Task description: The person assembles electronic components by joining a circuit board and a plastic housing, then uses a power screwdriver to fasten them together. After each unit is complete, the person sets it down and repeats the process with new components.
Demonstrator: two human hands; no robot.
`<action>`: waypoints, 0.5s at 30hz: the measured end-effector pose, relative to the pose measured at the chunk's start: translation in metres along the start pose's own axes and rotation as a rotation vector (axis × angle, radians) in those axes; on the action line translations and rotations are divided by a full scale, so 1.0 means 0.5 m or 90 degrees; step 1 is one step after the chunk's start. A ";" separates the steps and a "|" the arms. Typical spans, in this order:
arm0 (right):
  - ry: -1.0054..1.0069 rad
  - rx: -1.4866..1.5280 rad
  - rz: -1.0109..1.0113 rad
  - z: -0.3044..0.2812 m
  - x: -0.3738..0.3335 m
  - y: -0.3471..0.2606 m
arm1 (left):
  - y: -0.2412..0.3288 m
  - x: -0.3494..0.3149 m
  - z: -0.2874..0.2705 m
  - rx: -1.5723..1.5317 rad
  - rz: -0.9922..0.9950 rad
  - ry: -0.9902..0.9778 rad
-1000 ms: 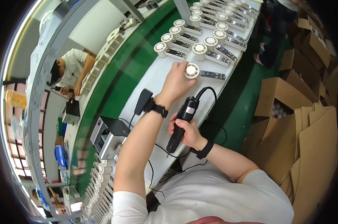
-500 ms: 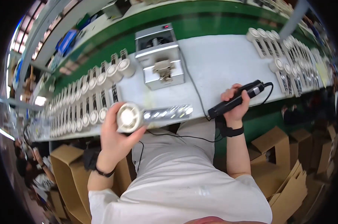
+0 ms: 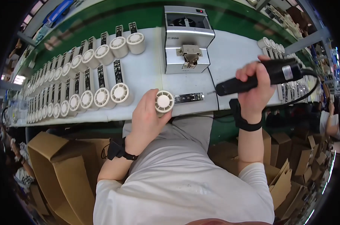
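Observation:
My left hand (image 3: 144, 114) is closed around a white plastic housing (image 3: 164, 101) with a round, vented end cap. From it a narrow dark circuit board (image 3: 188, 98) in a white strip extends to the right, above the table's near edge. My right hand (image 3: 254, 88) grips a black electric screwdriver (image 3: 233, 86), held nearly level with its cable at the right end. Its thin bit points left, close to the board's free end; I cannot tell whether they touch. Beyond them stands a silver screw feeder (image 3: 187, 39).
Rows of similar white housings (image 3: 119, 92) with boards stand on the left of the white tabletop (image 3: 145, 67). More such housings (image 3: 269, 43) are at the far right. Open cardboard boxes (image 3: 70, 165) flank me below the table. A black cable trails from the screwdriver.
The screwdriver has swung over, its bit now close to the board's end. The housing appears farther right and is held steadier. The whole view has shifted, with the feeder nearer.

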State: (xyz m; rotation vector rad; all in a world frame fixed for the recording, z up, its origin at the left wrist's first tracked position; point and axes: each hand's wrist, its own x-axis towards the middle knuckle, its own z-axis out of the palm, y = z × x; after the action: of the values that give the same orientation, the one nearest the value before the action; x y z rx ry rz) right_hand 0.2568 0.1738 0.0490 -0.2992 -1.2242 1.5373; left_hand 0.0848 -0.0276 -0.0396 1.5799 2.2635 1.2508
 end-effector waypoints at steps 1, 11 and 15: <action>0.006 -0.012 -0.002 0.032 0.017 0.000 | -0.010 0.011 0.009 0.009 0.018 0.018; -0.095 -0.200 -0.178 0.154 0.108 0.092 | -0.012 0.093 -0.013 0.140 0.249 0.003; -0.103 -0.233 -0.164 0.160 0.113 0.102 | -0.028 0.100 0.008 0.077 0.267 -0.056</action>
State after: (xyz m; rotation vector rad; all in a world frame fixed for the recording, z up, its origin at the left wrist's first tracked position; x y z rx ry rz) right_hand 0.1482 0.1853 0.0652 -0.2452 -1.6072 1.1292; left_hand 0.0541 0.0138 -0.0345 2.1911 2.0554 1.1077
